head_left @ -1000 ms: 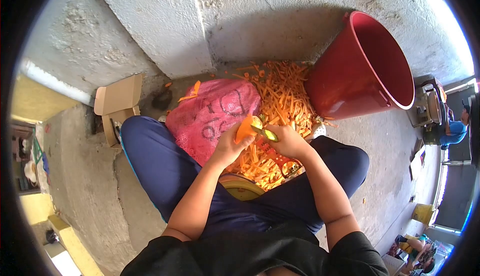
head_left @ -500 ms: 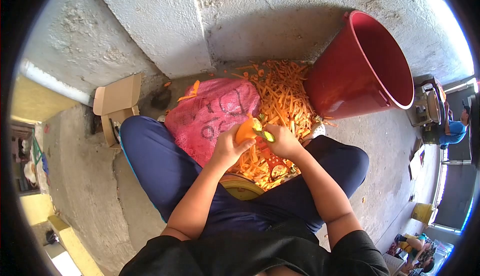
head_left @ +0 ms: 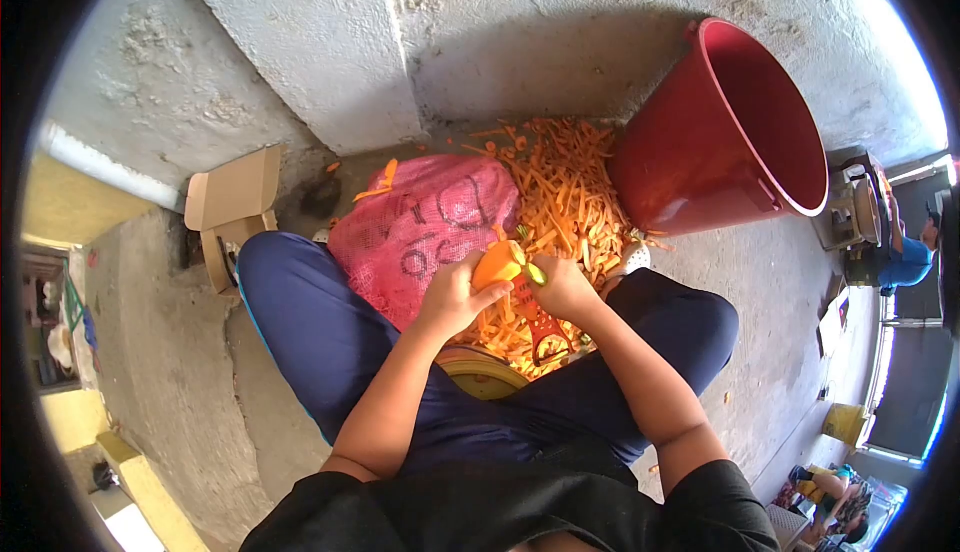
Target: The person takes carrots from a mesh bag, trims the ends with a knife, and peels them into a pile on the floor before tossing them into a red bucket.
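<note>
My left hand (head_left: 452,295) is wrapped round a thick orange carrot (head_left: 495,265), its pale, blunt end pointing toward my right hand. In my right hand (head_left: 568,290) is a small peeler (head_left: 537,274) with a yellow-green handle; fingers hide most of it, and its blade is hard to make out. The tool is close beside the carrot's end. Below both hands lies a heap of orange carrot peelings (head_left: 565,187), partly over a red perforated plastic piece (head_left: 545,332). A pink mesh sack (head_left: 425,222) with dark markings rests left of the peelings.
A tall red bucket (head_left: 680,157) tilts beside the wall (head_left: 520,62). Near my lap is a yellow round container (head_left: 480,376). An open cardboard box (head_left: 232,192) stands left of my knee. Other people (head_left: 910,264) are at the far right.
The carrot's end now shows a smooth, pale face, and the peeler has shifted slightly right, away from it. Both hands remain in nearly the same place.
</note>
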The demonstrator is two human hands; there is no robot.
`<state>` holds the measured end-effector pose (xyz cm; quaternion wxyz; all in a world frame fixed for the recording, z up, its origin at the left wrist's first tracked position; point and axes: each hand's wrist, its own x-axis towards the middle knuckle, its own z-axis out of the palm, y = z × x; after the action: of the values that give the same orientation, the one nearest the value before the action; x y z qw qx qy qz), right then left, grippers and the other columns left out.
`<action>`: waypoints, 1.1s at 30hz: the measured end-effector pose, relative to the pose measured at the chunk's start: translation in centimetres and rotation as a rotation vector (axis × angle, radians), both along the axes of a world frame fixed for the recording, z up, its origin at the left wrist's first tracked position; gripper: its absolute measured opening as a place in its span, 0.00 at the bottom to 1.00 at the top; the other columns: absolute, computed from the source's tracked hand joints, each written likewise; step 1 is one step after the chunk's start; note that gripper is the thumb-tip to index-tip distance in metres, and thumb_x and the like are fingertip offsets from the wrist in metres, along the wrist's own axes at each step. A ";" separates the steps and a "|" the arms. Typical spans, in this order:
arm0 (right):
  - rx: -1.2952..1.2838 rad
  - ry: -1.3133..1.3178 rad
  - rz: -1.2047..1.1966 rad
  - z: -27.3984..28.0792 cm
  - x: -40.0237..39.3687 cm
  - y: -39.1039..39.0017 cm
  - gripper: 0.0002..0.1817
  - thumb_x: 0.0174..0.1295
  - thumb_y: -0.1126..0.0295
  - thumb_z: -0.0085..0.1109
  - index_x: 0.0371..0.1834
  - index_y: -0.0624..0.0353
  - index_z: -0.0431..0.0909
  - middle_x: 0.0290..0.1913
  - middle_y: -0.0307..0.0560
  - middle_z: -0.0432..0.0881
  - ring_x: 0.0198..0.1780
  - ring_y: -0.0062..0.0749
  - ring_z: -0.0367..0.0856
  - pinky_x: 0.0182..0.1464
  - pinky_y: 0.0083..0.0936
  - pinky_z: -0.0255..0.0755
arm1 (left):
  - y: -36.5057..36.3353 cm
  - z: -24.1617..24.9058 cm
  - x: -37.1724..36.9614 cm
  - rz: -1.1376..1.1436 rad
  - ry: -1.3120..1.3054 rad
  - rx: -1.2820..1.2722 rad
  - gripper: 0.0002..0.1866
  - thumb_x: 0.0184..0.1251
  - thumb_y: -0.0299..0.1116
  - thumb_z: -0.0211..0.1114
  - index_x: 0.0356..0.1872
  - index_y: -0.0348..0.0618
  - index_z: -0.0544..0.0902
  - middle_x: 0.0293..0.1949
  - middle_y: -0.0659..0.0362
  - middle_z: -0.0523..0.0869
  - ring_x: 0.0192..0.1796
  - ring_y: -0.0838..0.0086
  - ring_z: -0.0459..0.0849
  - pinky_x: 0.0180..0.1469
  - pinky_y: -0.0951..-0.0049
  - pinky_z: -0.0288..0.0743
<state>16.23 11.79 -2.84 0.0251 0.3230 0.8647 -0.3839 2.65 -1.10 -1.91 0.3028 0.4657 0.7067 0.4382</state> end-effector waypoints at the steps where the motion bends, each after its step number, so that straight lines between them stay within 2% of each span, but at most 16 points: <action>1: -0.004 0.010 0.017 -0.1 0.1 0.1 0.10 0.51 0.66 0.51 0.29 0.62 0.71 0.25 0.61 0.75 0.32 0.54 0.75 0.34 0.39 0.68 | 0.0 0.1 -0.1 -0.010 -0.039 -0.024 0.23 0.52 0.48 0.62 0.37 0.37 0.74 0.23 0.51 0.79 0.26 0.64 0.80 0.29 0.70 0.69; 4: -0.016 0.020 0.050 -0.1 0.1 0.2 0.10 0.52 0.66 0.51 0.30 0.62 0.71 0.26 0.60 0.76 0.32 0.54 0.75 0.35 0.39 0.68 | -0.1 -0.5 0.0 -0.036 -0.368 -0.033 0.23 0.50 0.49 0.63 0.36 0.38 0.74 0.23 0.49 0.78 0.27 0.57 0.79 0.28 0.68 0.69; 7: -0.065 -0.003 0.028 -0.1 0.0 0.2 0.10 0.51 0.67 0.50 0.31 0.62 0.72 0.27 0.60 0.76 0.33 0.54 0.75 0.36 0.39 0.68 | 0.1 -0.7 0.1 0.001 0.081 0.029 0.22 0.50 0.48 0.63 0.34 0.38 0.74 0.22 0.49 0.78 0.27 0.57 0.79 0.28 0.67 0.69; 10: -0.125 -0.008 0.006 -0.6 -0.2 0.3 0.11 0.49 0.67 0.48 0.31 0.62 0.74 0.29 0.61 0.76 0.36 0.55 0.74 0.38 0.42 0.67 | 0.2 -0.2 0.2 0.024 0.042 0.028 0.20 0.50 0.47 0.64 0.33 0.39 0.74 0.22 0.50 0.78 0.26 0.57 0.79 0.27 0.67 0.69; 13: -0.065 -0.010 0.019 0.2 -0.4 0.3 0.11 0.50 0.66 0.48 0.31 0.62 0.74 0.30 0.61 0.76 0.36 0.55 0.75 0.38 0.42 0.67 | 0.0 -1.1 0.5 0.022 -0.695 -0.071 0.18 0.48 0.45 0.65 0.32 0.41 0.74 0.21 0.51 0.77 0.25 0.56 0.78 0.26 0.66 0.69; 15: -0.032 -0.030 0.029 -0.2 -0.3 0.5 0.12 0.51 0.64 0.47 0.30 0.61 0.74 0.30 0.60 0.77 0.35 0.53 0.76 0.38 0.41 0.68 | 0.3 -1.7 0.4 0.018 -0.167 0.085 0.19 0.46 0.45 0.66 0.33 0.41 0.74 0.21 0.52 0.77 0.24 0.59 0.77 0.25 0.67 0.69; 16: -0.017 -0.051 0.164 -1.2 -0.1 0.9 0.13 0.52 0.62 0.47 0.31 0.60 0.75 0.31 0.59 0.77 0.35 0.51 0.76 0.38 0.40 0.69 | 0.6 -1.1 0.5 0.013 0.095 0.161 0.20 0.45 0.45 0.67 0.34 0.42 0.74 0.21 0.53 0.77 0.23 0.60 0.77 0.25 0.67 0.68; 18: 0.017 -0.087 0.427 -4.6 0.4 2.0 0.14 0.52 0.59 0.47 0.32 0.57 0.75 0.32 0.56 0.78 0.36 0.46 0.77 0.37 0.37 0.70 | 0.8 1.5 2.1 -0.203 0.366 0.318 0.22 0.43 0.45 0.68 0.35 0.42 0.74 0.23 0.55 0.78 0.25 0.61 0.78 0.26 0.66 0.69; 19: 0.137 -0.226 0.474 -6.1 0.1 1.7 0.16 0.53 0.55 0.46 0.37 0.52 0.76 0.36 0.49 0.79 0.40 0.39 0.77 0.40 0.31 0.71 | 0.9 1.3 2.8 -0.254 0.317 0.264 0.25 0.40 0.46 0.69 0.37 0.42 0.75 0.27 0.54 0.79 0.29 0.60 0.79 0.31 0.67 0.71; 21: -0.208 0.310 0.536 -18.5 1.2 1.6 0.16 0.49 0.60 0.53 0.41 0.50 0.74 0.38 0.44 0.78 0.42 0.37 0.76 0.44 0.29 0.69 | 1.2 0.1 2.9 -0.191 0.266 0.229 0.25 0.40 0.46 0.70 0.38 0.42 0.75 0.28 0.53 0.79 0.31 0.59 0.79 0.33 0.67 0.72; 22: 0.067 0.353 0.777 -15.7 0.6 0.8 0.16 0.47 0.62 0.56 0.42 0.50 0.74 0.38 0.43 0.78 0.42 0.38 0.76 0.45 0.29 0.68 | 1.4 -0.2 2.9 -0.151 0.240 0.212 0.26 0.40 0.46 0.70 0.39 0.42 0.75 0.29 0.53 0.80 0.32 0.59 0.79 0.34 0.67 0.72; 24: -0.083 0.018 0.695 -11.8 0.3 -1.2 0.16 0.46 0.70 0.52 0.41 0.54 0.73 0.38 0.49 0.78 0.41 0.40 0.76 0.42 0.31 0.70 | 1.2 -0.3 2.6 -0.117 0.218 0.145 0.26 0.41 0.44 0.70 0.41 0.41 0.74 0.30 0.52 0.80 0.34 0.58 0.79 0.35 0.67 0.72; 26: -0.182 -0.425 0.742 -14.0 0.4 -2.7 0.16 0.45 0.75 0.48 0.40 0.56 0.73 0.37 0.51 0.77 0.40 0.43 0.76 0.41 0.32 0.70 | 1.0 -0.6 2.5 -0.091 0.185 0.061 0.27 0.41 0.43 0.69 0.42 0.40 0.74 0.31 0.51 0.80 0.34 0.57 0.79 0.35 0.67 0.72; 30: -0.113 -0.298 0.681 -10.4 0.6 -2.8 0.13 0.45 0.75 0.46 0.35 0.57 0.76 0.36 0.53 0.78 0.39 0.44 0.76 0.42 0.33 0.70 | 2.1 0.7 1.5 -0.270 0.375 -0.318 0.25 0.42 0.45 0.68 0.40 0.42 0.74 0.32 0.50 0.80 0.35 0.56 0.79 0.36 0.63 0.71; 32: -0.131 -0.206 0.673 -5.8 -0.2 -1.9 0.13 0.45 0.75 0.45 0.33 0.58 0.77 0.35 0.54 0.78 0.38 0.44 0.76 0.42 0.34 0.69 | 3.5 1.6 1.0 -0.482 0.458 -0.281 0.22 0.40 0.45 0.68 0.36 0.44 0.75 0.30 0.51 0.80 0.34 0.56 0.79 0.36 0.61 0.71; 33: -0.103 -0.009 0.623 -2.2 -0.5 -1.6 0.13 0.43 0.74 0.46 0.31 0.57 0.79 0.36 0.54 0.78 0.39 0.42 0.77 0.43 0.34 0.69 | 4.9 3.5 0.9 -0.603 0.482 -0.301 0.22 0.40 0.45 0.68 0.35 0.44 0.75 0.30 0.51 0.80 0.34 0.57 0.79 0.36 0.62 0.71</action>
<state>15.70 10.24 -5.06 0.1618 0.0426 0.9013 -0.3995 3.57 3.76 1.58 0.3082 0.6917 0.6454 0.1000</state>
